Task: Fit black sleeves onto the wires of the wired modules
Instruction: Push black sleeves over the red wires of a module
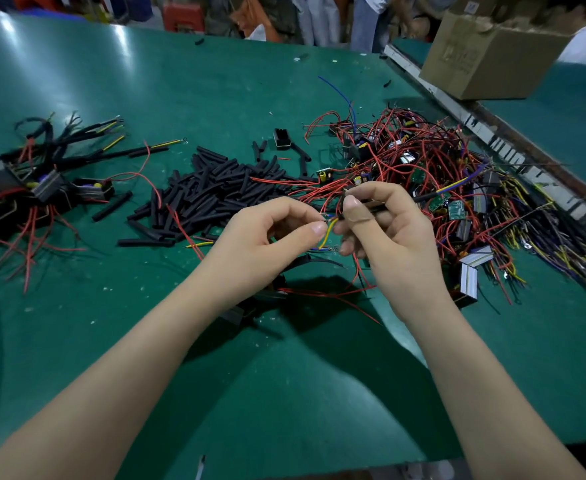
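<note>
- At the far left of the green tabletop [180,81] I see a cluster of finished modules [42,188], their wires already covered in black sleeves and fanning out toward the back.
- Just right of them, in the middle, lies a loose pile of black sleeves [208,192], with a few stray red wires across it.
- My left hand [260,237] hovers in front of that pile, fingers curled, thumb and forefinger pinching the yellow wire [327,232] near its end.
- Directly beside it, my right hand [385,230] is curled too, thumb and fingers gripping a black sleeve [371,204] whose open end sits right at the wire ends; I cannot tell whether the wire has entered it.
- Below both hands a dark module [250,306] rests on the tabletop, red wires trailing from it.
- To the right spreads a big tangle of unsleeved modules [440,174] with red, yellow and purple wires.
- At the far right rear stands a cardboard box [485,60].
</note>
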The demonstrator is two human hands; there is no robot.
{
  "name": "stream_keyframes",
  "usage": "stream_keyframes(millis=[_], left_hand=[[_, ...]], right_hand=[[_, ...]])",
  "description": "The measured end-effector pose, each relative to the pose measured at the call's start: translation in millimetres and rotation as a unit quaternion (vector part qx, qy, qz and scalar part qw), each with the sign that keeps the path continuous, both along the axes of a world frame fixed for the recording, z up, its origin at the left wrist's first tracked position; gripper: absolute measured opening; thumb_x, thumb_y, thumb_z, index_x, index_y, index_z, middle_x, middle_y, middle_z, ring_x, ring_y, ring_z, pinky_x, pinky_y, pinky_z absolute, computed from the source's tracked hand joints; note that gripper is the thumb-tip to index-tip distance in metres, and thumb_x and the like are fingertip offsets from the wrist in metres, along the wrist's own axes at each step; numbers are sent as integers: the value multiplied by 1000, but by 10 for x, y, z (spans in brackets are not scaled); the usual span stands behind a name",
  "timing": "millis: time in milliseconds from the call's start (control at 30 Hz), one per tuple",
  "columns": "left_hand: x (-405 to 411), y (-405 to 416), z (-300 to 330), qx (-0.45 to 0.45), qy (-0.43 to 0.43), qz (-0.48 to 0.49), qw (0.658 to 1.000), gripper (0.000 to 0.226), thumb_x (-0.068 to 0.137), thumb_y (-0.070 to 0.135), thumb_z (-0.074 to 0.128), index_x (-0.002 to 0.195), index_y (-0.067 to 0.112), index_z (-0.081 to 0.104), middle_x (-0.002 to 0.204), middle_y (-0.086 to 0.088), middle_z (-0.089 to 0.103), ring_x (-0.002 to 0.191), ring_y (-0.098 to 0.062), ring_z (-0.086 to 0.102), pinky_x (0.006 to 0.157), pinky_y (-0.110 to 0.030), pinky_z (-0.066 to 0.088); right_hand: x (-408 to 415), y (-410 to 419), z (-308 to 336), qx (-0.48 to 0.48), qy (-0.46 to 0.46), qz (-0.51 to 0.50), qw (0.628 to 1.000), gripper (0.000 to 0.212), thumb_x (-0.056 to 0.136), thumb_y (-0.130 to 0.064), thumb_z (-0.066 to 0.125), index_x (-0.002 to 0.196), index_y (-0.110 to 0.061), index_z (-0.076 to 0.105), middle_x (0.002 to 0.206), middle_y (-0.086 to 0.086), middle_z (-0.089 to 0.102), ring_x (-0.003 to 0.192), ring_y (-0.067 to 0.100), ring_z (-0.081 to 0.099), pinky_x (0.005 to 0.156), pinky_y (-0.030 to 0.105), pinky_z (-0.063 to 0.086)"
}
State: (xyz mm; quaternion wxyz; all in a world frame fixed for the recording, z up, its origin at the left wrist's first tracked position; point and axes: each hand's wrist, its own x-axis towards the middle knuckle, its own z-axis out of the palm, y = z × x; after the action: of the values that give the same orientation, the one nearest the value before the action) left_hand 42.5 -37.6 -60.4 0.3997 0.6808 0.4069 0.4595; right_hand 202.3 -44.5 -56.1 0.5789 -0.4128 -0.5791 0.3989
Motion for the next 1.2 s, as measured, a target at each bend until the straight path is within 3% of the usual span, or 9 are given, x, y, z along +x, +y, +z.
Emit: stream_keyframes(millis=[133, 233, 400, 567, 700, 800, 900, 1000, 1200], left_hand=[[-3, 0, -42, 40, 18, 29, 999, 8, 88, 18, 66, 83, 25, 67, 71, 12, 64, 62, 0, 53, 61, -15, 43], [-9, -7, -54, 170, 112, 73, 976, 2, 85, 19, 67, 86, 19, 69, 75, 7, 62, 68, -2, 55, 64, -10, 40], [-27, 4, -57, 265, 166, 88, 946, 6, 84, 14, 66, 85, 9, 69, 75, -1, 60, 67, -5, 49, 65, -17, 41], [-31, -11, -69, 326, 219, 69, 917, 8, 87, 8, 62, 86, 3, 68, 81, -5, 63, 69, -19, 56, 62, -30, 48], [-41, 5, -7, 177, 130, 67, 973, 4, 84, 16, 64, 84, 14, 68, 74, 9, 61, 65, 1, 53, 65, -12, 40], [-63, 21, 34, 1, 4, 29, 1000, 12, 86, 9, 66, 77, 17, 65, 57, 12, 56, 47, -1, 48, 50, -11, 38], [-57, 6, 54, -70, -11, -4, 997, 16, 86, 6, 63, 75, 17, 67, 57, 9, 57, 43, -6, 46, 46, -12, 36], [-28, -13, 52, -136, -65, -22, 988, 17, 86, 7, 62, 76, 18, 70, 60, 5, 61, 40, -8, 42, 42, -13, 33], [67, -18, 67, -222, -187, -22, 957, 15, 85, 7, 61, 75, 13, 70, 59, 1, 59, 45, -5, 38, 37, -10, 28]], right_hand=[[1, 4, -13, -17, 12, -8, 1000, 9, 94, -8, 56, 93, -17, 58, 63, 0, 65, 49, 5, 57, 49, 11, 42], [-5, 3, -21, -35, 13, -14, 999, 7, 94, -9, 57, 93, -15, 58, 59, -1, 66, 45, 8, 53, 48, 12, 41], [-20, -2, -19, -55, 25, -17, 998, 6, 93, -9, 59, 91, -14, 59, 56, 0, 65, 40, 10, 50, 46, 13, 39], [-39, 3, -67, -104, 44, -38, 993, 7, 91, -7, 59, 89, -14, 58, 49, 2, 60, 35, 12, 44, 40, 17, 36], [-17, -6, -62, -12, 1, -5, 1000, 6, 93, -18, 61, 95, -22, 57, 57, 0, 64, 46, 13, 54, 49, 21, 46], [46, 0, -47, 94, -119, 24, 988, 15, 90, -21, 62, 100, -30, 56, 77, -14, 65, 71, 3, 61, 68, 20, 48], [87, 28, -71, 189, -228, -1, 955, 16, 90, -11, 62, 100, -23, 59, 92, -15, 62, 85, 2, 59, 77, 19, 45], [71, 12, -74, 217, -185, -11, 959, 23, 89, -6, 63, 97, -27, 59, 91, -14, 64, 82, 6, 62, 76, 24, 48], [16, 16, -30, 137, -49, 10, 989, 20, 88, -10, 63, 97, -26, 56, 82, -7, 66, 66, 11, 63, 67, 22, 50]])
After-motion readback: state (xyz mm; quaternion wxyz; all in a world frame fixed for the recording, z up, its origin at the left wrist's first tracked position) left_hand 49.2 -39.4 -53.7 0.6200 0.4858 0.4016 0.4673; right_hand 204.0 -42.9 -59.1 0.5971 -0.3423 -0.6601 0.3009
